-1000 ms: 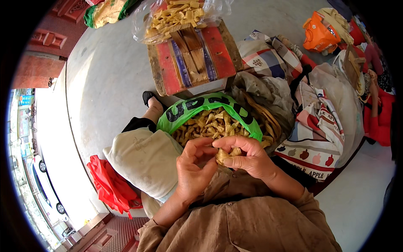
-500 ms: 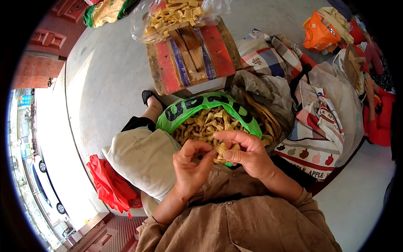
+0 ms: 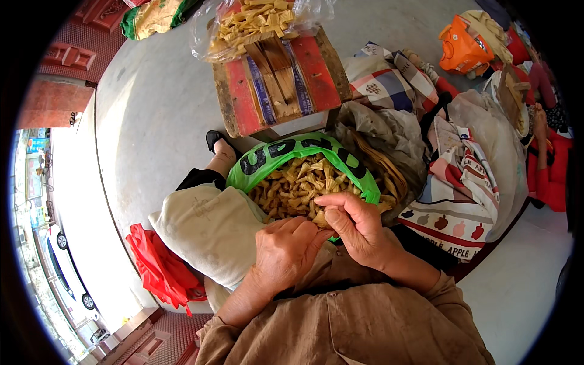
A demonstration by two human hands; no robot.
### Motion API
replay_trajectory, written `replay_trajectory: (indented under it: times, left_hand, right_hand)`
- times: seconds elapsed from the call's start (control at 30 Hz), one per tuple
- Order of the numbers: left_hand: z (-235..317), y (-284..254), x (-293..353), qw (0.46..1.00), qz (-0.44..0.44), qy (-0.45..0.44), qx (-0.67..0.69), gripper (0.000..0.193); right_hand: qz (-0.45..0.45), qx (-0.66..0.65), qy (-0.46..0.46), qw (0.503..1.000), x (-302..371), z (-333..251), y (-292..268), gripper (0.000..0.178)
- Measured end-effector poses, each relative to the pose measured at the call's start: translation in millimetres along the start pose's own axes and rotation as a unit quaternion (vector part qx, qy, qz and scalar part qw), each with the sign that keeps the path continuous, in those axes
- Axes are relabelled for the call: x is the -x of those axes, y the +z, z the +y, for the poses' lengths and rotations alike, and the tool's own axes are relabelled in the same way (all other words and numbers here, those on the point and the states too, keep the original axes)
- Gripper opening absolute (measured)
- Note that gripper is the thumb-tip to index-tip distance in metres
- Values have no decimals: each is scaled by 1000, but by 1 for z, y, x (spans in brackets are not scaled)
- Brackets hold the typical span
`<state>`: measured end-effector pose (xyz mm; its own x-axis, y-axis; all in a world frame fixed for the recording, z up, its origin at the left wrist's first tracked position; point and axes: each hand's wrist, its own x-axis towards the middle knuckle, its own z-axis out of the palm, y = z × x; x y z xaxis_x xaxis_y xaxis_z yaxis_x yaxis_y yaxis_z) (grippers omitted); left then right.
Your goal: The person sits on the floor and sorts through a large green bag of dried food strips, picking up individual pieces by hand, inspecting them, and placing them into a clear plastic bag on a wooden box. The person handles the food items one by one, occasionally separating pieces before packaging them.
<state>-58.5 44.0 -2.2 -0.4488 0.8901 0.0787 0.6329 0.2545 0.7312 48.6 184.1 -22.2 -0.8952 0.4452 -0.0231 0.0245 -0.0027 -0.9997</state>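
My left hand [image 3: 286,249] is closed, its back turned up and its fingertips meeting my right hand. My right hand [image 3: 360,234] has its index finger curled above the thumb, the other fingers bent beneath. Whatever the two hands grip between them is hidden behind the fingers. Just beyond them a green plastic bag [image 3: 248,172] lies open at my lap. Many yellow-brown folded, knotted-looking pieces [image 3: 289,188] fill it. My left hand covers part of the near pieces.
Ahead stands a wooden stand with a red top [image 3: 234,91] and a slotted wooden block [image 3: 267,58]. A clear bag of yellow strips [image 3: 255,21] sits on it. Left lies a red bag [image 3: 161,267]; right, a patterned cloth [image 3: 450,194]. Another person's arm [image 3: 540,137] shows far right.
My left hand has rolled over, knuckles up, and moved right against my right hand. The yellow folded piece seen between my fingers is now hidden. The other person's hand has risen.
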Motion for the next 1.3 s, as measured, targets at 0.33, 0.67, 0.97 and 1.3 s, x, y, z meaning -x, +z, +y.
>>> replay_trajectory:
  times: [0.33,0.67,0.97,1.3]
  left_hand:
    - [18,-10,14,983,66,74,156,14]
    - [-31,-6,18,810,-36,-283,512,65]
    - [-19,-7,17,785,-42,-261,561,33]
    - [24,-30,40,688,-75,-315,650,37]
  right_hand:
    - [102,10,-29,994,-12,17,-12,9]
    - [86,272,-290,914,-17,6,-38,26]
    - [-24,226,-232,946,-11,-5,-25,22]
    - [-196,274,-276,900,5,-35,-41,23]
